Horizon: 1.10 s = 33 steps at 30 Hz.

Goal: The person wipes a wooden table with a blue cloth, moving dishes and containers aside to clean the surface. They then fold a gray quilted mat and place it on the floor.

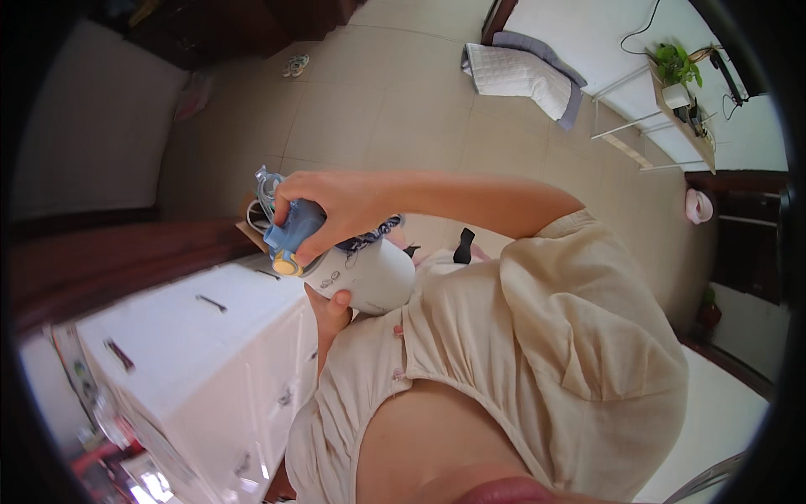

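Close in front of my torso, a white bottle [384,277] is tilted with its lid end towards the left. My left hand [332,309] holds the bottle's body from below, its thumb on the white side and most of the fingers hidden. Around the blue plastic lid [297,232] my right hand [334,201] is closed, the thumb beside a yellow button [288,264]. A clear bluish loop [267,183] sticks out past the fingers. A dark patterned cord [371,234] runs along the bottle's far side.
To the left stands a white cabinet [252,340] with dark handles. A padded mat [516,72] lies on the tiled floor [390,120], sandals [295,65] farther left. A narrow table [683,123] by the right wall bears a potted plant [677,66].
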Tool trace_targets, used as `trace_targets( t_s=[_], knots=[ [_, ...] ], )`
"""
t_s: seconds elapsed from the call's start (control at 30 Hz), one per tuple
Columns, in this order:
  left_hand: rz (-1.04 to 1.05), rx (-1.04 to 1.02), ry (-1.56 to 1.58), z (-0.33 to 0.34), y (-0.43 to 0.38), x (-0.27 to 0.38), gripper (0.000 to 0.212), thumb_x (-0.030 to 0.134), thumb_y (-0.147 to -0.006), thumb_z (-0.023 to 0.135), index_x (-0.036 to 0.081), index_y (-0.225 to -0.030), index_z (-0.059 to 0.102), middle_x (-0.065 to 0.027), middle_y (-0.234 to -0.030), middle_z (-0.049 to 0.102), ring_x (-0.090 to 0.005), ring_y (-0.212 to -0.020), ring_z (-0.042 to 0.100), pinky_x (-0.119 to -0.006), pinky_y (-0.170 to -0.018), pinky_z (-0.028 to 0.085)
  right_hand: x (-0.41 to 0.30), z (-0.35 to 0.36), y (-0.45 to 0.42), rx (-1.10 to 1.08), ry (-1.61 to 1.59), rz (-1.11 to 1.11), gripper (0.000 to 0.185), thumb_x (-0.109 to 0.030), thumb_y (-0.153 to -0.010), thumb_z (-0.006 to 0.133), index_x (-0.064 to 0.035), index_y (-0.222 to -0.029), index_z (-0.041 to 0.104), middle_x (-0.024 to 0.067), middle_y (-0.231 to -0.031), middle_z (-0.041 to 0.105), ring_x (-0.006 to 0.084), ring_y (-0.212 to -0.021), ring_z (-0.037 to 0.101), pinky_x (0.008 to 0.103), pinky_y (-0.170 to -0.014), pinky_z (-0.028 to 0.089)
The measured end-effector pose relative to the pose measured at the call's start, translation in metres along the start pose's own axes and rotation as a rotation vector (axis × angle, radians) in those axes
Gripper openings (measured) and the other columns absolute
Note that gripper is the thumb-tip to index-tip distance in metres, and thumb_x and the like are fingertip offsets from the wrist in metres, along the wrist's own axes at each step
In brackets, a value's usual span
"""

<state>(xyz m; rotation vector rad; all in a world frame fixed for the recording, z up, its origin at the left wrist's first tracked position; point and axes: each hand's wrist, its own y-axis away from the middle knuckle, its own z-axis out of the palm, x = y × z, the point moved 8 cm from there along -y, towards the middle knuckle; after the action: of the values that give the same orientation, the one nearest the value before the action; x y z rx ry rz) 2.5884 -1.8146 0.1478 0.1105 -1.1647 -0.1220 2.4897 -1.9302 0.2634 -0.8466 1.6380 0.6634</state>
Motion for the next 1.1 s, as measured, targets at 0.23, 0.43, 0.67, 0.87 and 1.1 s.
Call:
trace_targets(
  t_s=[0.23, 0.43, 0.67, 0.87, 1.1],
  knots=[
    [-0.057, -0.053, -0.178, -0.057, -0.22, 0.03, 0.111, 0.064, -0.062, 0.079, 0.003, -0.14, 0.029, -0.0109, -0.128, 0.047, -0.0243, -0.115, 0.05, -0.04, -0.092, 0.045, 0.053, -0.146, -0.151, 0.231, 0.074, -0.04, 0.055, -0.041, -0.072, 0.076, -0.0048, -0.11, 0.06, 0.0189, -0.113, 0.055, 0.0325, -0.106, 0.055, 0.0389, -0.088, 0.047],
    [-0.041, -0.103, -0.144, -0.069, -0.381, 0.065, 0.107, 0.062, -0.064, 0.079, 0.002, -0.139, 0.032, -0.0108, -0.128, 0.046, -0.0241, -0.116, 0.049, -0.042, -0.092, 0.046, 0.081, -0.262, -0.248, 0.379, 0.035, -0.116, 0.049, -0.036, -0.074, 0.077, -0.006, -0.11, 0.06, 0.0163, -0.111, 0.056, 0.0315, -0.108, 0.054, 0.0376, -0.091, 0.045],
    [-0.071, -0.1, -0.164, -0.162, -0.543, 0.095, 0.073, 0.037, -0.08, 0.069, 0.004, -0.137, 0.038, -0.0107, -0.127, 0.048, -0.0216, -0.114, 0.051, -0.041, -0.091, 0.047, 0.111, -0.353, -0.404, 0.319, -0.011, -0.32, 0.05, -0.03, -0.08, 0.076, -0.0083, -0.121, 0.058, 0.0264, -0.135, 0.046, 0.0427, -0.124, 0.048, 0.0432, -0.097, 0.045],
    [0.151, 0.086, -0.061, -0.146, -0.62, 0.179, 0.083, 0.008, -0.07, 0.08, 0.006, -0.137, 0.032, -0.0072, -0.127, 0.05, -0.0191, -0.114, 0.055, -0.035, -0.096, 0.047, 0.102, -0.386, -0.46, 0.486, 0.045, -0.246, 0.064, -0.011, -0.084, 0.071, -0.0073, -0.141, 0.042, 0.021, -0.145, 0.041, 0.0364, -0.134, 0.041, 0.0405, -0.106, 0.038],
    [0.413, 0.237, -0.239, -0.229, -0.734, 0.195, 0.074, 0.003, -0.071, 0.079, 0.005, -0.132, 0.036, -0.0085, -0.125, 0.053, -0.0186, -0.113, 0.055, -0.037, -0.098, 0.046, 0.216, -0.448, -0.446, 0.761, -0.12, 0.05, 0.049, -0.005, -0.091, 0.061, -0.0046, -0.137, 0.044, 0.0134, -0.129, 0.059, 0.02, -0.109, 0.063, 0.0304, -0.086, 0.051]
  ],
)
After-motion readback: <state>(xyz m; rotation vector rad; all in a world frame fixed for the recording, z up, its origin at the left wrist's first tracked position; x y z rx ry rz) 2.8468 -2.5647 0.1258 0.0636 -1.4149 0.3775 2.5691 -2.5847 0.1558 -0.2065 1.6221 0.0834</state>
